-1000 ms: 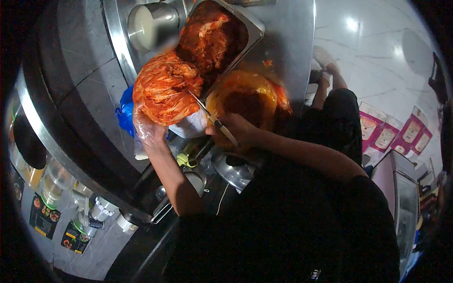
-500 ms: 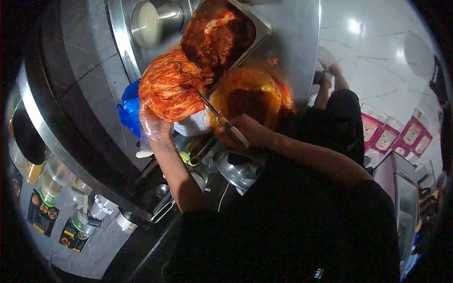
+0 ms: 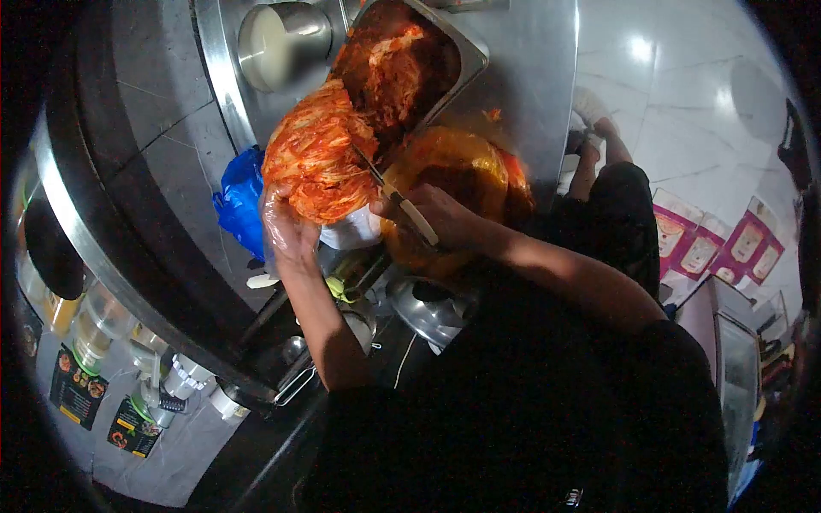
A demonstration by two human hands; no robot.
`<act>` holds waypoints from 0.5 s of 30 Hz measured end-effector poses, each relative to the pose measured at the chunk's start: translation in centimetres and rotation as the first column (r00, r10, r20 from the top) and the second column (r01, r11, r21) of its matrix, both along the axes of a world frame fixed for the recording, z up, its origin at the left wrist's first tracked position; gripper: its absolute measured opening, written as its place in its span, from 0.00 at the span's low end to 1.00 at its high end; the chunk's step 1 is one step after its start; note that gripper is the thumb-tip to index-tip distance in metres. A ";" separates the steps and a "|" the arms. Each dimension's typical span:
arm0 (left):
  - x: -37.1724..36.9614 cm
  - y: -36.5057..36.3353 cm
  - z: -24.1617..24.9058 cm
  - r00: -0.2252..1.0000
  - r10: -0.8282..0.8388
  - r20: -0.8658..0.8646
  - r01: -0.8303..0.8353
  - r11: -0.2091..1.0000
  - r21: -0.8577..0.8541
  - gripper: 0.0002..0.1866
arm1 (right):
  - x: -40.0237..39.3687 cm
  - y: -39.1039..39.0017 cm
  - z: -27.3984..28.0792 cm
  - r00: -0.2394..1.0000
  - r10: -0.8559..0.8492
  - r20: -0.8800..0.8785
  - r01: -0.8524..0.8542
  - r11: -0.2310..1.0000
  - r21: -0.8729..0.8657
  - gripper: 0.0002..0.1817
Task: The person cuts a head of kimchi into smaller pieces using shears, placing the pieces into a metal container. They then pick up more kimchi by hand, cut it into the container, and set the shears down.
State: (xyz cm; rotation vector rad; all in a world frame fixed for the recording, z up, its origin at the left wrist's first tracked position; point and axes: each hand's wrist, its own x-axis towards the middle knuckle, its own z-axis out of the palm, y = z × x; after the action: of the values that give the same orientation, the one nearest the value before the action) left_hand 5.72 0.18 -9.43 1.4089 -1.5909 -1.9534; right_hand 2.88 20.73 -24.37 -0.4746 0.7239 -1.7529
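A large red-orange mass of marinated meat (image 3: 316,154) rests on my left hand (image 3: 289,231), which wears a clear plastic glove and supports it from below. My right hand (image 3: 434,215) is wrapped round the pale handle of a knife (image 3: 409,215). The knife's blade points up and left, with its tip at the right side of the mass. Beyond, a metal tray (image 3: 469,64) holds more red marinated food. Beside my right hand is a yellowish plastic-lined container (image 3: 483,162) with dark red contents.
A steel pot (image 3: 310,30) with whitish contents stands at the top. Near my left wrist are a blue bag (image 3: 241,201) and a white container (image 3: 352,229). A metal lid (image 3: 428,312) lies close to my body. Another person's legs (image 3: 586,167) show at the right.
The mass has turned slightly and shows paler strands. My right hand has moved a little up and left with the knife, and its blade sits higher against the mass.
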 end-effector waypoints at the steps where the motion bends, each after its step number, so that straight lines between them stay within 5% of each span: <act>1: 0.2 -0.3 -0.1 1.000 -0.029 0.002 0.029 1.000 0.006 0.29 | 0.0 0.1 0.2 0.992 -0.094 -0.083 0.094 0.996 -0.005 0.33; 6: 0.2 -0.4 0.3 1.000 0.000 0.006 0.000 1.000 0.010 0.29 | -3.0 -0.5 1.4 0.934 0.206 0.294 -0.246 0.963 0.109 0.31; 11: 0.9 -0.6 -0.5 1.000 0.005 -0.009 -0.005 1.000 -0.010 0.31 | -2.6 -0.3 2.1 0.985 0.168 0.028 -0.168 0.932 0.321 0.27; 15: 0.9 -0.9 -0.6 0.999 0.043 -0.033 -0.044 0.999 -0.006 0.31 | -1.5 2.7 -1.0 0.972 0.197 -0.130 -0.193 0.980 0.046 0.29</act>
State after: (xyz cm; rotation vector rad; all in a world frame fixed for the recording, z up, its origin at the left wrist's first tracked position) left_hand 6.59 -0.72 -10.01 1.3894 -1.5383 -1.9343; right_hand 1.41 23.43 -25.40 -0.6242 0.7729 -1.5336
